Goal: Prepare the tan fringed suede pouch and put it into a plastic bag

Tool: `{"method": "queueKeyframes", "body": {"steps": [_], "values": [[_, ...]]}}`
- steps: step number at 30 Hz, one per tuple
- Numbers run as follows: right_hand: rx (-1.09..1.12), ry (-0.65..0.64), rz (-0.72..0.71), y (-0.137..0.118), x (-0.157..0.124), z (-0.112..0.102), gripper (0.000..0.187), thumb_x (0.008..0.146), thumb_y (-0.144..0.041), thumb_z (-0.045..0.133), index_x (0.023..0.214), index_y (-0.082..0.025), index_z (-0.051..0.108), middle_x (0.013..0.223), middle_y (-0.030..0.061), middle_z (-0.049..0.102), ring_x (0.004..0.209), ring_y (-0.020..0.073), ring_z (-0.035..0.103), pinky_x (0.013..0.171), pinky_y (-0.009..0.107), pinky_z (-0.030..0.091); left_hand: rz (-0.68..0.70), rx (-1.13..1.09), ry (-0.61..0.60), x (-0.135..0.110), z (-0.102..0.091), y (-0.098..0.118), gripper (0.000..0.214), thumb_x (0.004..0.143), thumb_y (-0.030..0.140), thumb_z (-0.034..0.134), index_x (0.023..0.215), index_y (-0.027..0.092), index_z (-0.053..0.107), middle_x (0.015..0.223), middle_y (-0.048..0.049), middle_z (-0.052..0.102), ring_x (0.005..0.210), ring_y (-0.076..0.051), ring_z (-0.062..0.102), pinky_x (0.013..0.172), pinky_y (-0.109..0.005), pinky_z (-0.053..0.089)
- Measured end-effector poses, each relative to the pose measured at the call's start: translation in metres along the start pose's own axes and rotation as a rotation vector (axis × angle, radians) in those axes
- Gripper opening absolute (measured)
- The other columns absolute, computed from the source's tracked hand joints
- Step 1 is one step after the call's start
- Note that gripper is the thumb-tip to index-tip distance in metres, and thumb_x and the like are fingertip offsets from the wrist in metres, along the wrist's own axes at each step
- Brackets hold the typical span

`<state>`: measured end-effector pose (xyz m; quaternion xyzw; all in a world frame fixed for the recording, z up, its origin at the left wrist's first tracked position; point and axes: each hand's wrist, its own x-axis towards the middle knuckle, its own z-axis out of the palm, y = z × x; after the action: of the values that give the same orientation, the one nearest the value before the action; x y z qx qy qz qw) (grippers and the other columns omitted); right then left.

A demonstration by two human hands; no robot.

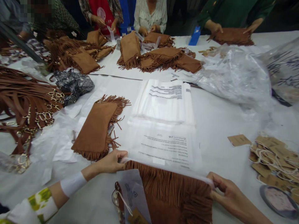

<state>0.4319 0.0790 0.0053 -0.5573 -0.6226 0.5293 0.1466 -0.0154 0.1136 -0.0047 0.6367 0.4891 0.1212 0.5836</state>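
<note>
A clear printed plastic bag [163,149] lies in front of me, its near edge pulled taut between both hands. My left hand [114,161] pinches the left corner of that edge, and my right hand [225,188] pinches the right corner. Right at the edge is a brown fringed suede bag [173,193], its fringe toward the plastic; I cannot tell how far it is inside. On it rest a small printed plastic pouch [134,189] and a kraft tag [137,217]. Another brown fringed bag [94,127] lies beyond my left hand.
A stack of plastic bags [163,99] lies ahead. Brown straps with metal clasps [30,105] pile at left, near dark glittery fabric [74,84]. Kraft tags with strings [275,158] and an oval dish [279,200] sit at right. Across the table, co-workers handle more fringed bags [161,57].
</note>
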Motion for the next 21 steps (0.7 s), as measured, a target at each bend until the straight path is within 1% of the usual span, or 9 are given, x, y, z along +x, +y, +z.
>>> {"method": "queueKeyframes", "body": {"steps": [3,5,7,9,11,13,15,17,21], "values": [[-0.239,0.224,-0.119,0.006,-0.001,0.017,0.028,0.074,-0.033,0.059,0.054,-0.023,0.042,0.048,-0.0059,0.043,0.046,0.0106,0.042,0.047,0.022,0.034,0.105,0.152,0.254,0.003,0.026,-0.013,0.034,0.074,0.024,0.056,0.052,0.019,0.030,0.051,0.0076,0.029,0.052,-0.007,0.027,0.051,-0.022,0.019],[-0.328,0.330,-0.207,0.011,-0.002,0.029,0.026,0.072,-0.030,0.054,0.052,-0.023,0.040,0.044,-0.0060,0.042,0.042,0.0102,0.040,0.044,0.022,0.032,0.083,0.138,0.315,0.006,0.036,-0.018,0.039,0.072,0.027,0.058,0.050,0.019,0.027,0.049,0.0077,0.027,0.051,-0.007,0.026,0.051,-0.023,0.017],[-0.368,0.384,-0.238,0.015,-0.002,0.037,0.025,0.072,-0.029,0.052,0.051,-0.023,0.041,0.043,-0.0058,0.042,0.040,0.0101,0.040,0.043,0.022,0.032,0.023,0.082,0.316,0.009,0.034,-0.017,0.039,0.072,0.029,0.058,0.050,0.019,0.027,0.049,0.0077,0.027,0.051,-0.007,0.026,0.051,-0.023,0.017],[-0.349,0.370,-0.179,0.017,0.000,0.038,0.025,0.073,-0.032,0.051,0.052,-0.023,0.042,0.043,-0.0057,0.042,0.040,0.0100,0.041,0.042,0.021,0.032,-0.066,-0.070,0.188,0.010,0.022,-0.010,0.033,0.074,0.031,0.057,0.055,0.019,0.034,0.051,0.0076,0.032,0.051,-0.007,0.029,0.050,-0.022,0.021],[-0.279,0.297,-0.074,0.016,0.002,0.034,0.027,0.075,-0.037,0.051,0.053,-0.023,0.043,0.045,-0.0055,0.042,0.042,0.0103,0.042,0.042,0.020,0.034,-0.147,-0.324,-0.026,0.006,0.003,0.000,0.030,0.074,0.042,0.060,0.067,0.019,0.042,0.059,0.0061,0.042,0.055,-0.009,0.037,0.053,-0.021,0.028],[-0.194,0.210,0.014,0.014,0.004,0.028,0.031,0.076,-0.043,0.053,0.055,-0.022,0.042,0.049,-0.0048,0.044,0.047,0.0111,0.044,0.044,0.020,0.037,-0.178,-0.545,-0.223,-0.001,-0.012,0.010,0.042,0.069,0.054,0.066,0.081,0.019,0.046,0.071,0.0030,0.050,0.064,-0.011,0.045,0.058,-0.023,0.035],[-0.132,0.143,0.070,0.013,0.006,0.022,0.033,0.076,-0.048,0.053,0.058,-0.022,0.043,0.053,-0.0039,0.045,0.051,0.0121,0.047,0.046,0.021,0.040,-0.133,-0.531,-0.264,-0.009,-0.017,0.017,0.051,0.062,0.056,0.073,0.086,0.019,0.046,0.079,0.0022,0.051,0.071,-0.012,0.046,0.062,-0.023,0.036],[-0.101,0.107,0.100,0.012,0.006,0.019,0.034,0.076,-0.050,0.054,0.060,-0.022,0.044,0.055,-0.0032,0.047,0.054,0.0130,0.049,0.049,0.022,0.042,-0.091,-0.343,-0.150,-0.016,-0.011,0.021,0.051,0.058,0.047,0.080,0.083,0.020,0.045,0.079,0.0043,0.048,0.072,-0.011,0.042,0.063,-0.022,0.034],[-0.109,0.115,0.088,0.009,0.006,0.020,0.032,0.075,-0.048,0.055,0.060,-0.021,0.046,0.056,-0.0027,0.049,0.055,0.0135,0.050,0.050,0.022,0.043,-0.134,-0.021,0.210,-0.017,0.016,0.022,0.044,0.062,0.041,0.079,0.069,0.020,0.041,0.066,0.0073,0.043,0.065,-0.010,0.039,0.059,-0.021,0.030]]}}
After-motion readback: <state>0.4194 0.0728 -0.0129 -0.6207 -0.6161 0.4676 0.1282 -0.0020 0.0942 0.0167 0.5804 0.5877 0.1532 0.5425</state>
